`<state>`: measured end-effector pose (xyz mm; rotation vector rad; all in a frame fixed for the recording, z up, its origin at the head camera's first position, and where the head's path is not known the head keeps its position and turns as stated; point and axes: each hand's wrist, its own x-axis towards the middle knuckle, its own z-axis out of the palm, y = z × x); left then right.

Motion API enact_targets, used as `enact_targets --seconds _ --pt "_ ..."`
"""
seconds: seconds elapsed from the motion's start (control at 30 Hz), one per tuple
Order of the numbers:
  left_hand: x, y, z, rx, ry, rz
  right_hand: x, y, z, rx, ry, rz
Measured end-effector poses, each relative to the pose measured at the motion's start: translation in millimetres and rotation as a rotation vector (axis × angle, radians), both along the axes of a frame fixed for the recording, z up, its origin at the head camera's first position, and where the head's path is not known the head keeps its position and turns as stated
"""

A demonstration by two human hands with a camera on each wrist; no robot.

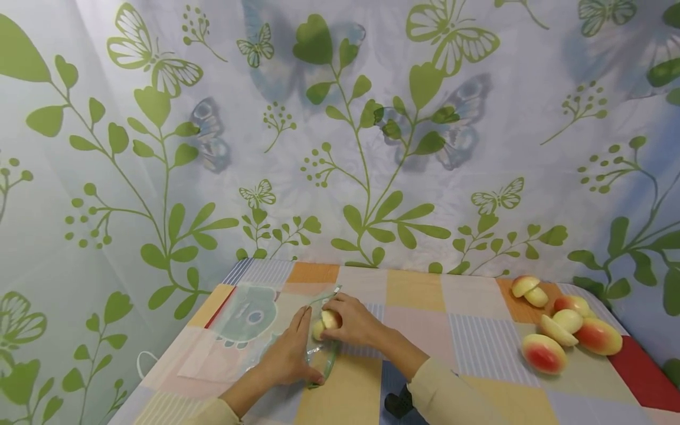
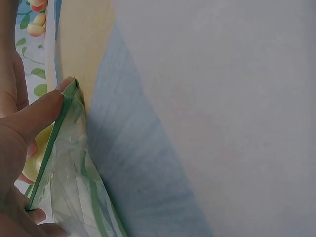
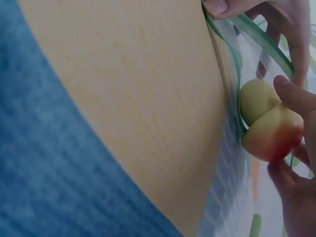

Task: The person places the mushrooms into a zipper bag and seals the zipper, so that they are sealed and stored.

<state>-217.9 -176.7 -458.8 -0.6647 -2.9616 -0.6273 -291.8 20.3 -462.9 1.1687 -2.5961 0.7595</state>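
Plastic bag (image 1: pixel 249 330): one; right hand (image 1: pixel 353 323) holds two wedges (image 1: pixel 325 323); about seven more (image 1: pixel 565 330).

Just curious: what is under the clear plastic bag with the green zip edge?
The checked tablecloth shows through the plastic bag. Table under the cloth is covered.

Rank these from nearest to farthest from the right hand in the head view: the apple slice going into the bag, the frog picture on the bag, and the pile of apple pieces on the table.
1. Apple slice: in the right hand, at the bag's mouth.
2. Frog picture: left of both hands, on the flat bag.
3. Pile of apple pieces: far right side of the table.
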Motion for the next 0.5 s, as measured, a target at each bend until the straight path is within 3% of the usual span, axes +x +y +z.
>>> enact_targets --seconds 0.2,0.4,0.5 --pt "-0.6 0 -0.5 0.007 0.001 -0.003 1.0 5 6.1 0.045 -0.089 0.041" --pt "0.5 1 0.6 0.026 0.006 -0.007 1.1 -2 10.6 -0.113 -0.182 0.023" --pt "1.1 1 0.7 0.034 0.000 -0.003 2.0 -6 10.3 -0.145 -0.162 0.017"
